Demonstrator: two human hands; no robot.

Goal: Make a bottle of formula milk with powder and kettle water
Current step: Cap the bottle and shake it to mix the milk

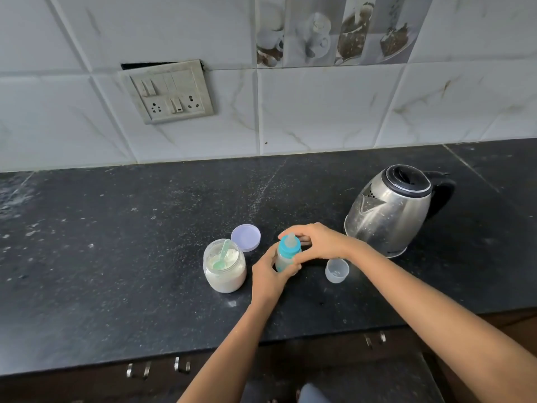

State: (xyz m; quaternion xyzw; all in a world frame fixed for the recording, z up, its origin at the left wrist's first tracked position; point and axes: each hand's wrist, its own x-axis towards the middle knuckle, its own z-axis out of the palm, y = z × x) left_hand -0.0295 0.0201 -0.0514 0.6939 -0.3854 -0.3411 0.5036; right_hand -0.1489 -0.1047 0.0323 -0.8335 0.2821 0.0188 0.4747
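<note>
Powder jar stands open at left, scoop inside, lid behind. Left hand fingers grip the bottle body on the surface; right hand fingers close round the teal collar; I should twist squarely. Clear cap sits empty, kettle shut.

Your left hand gripped the baby bottle low while your right hand closed on its blue collar. On the counter stood an open powder jar (scoop inside), its lid, a clear cap and the kettle.
</note>
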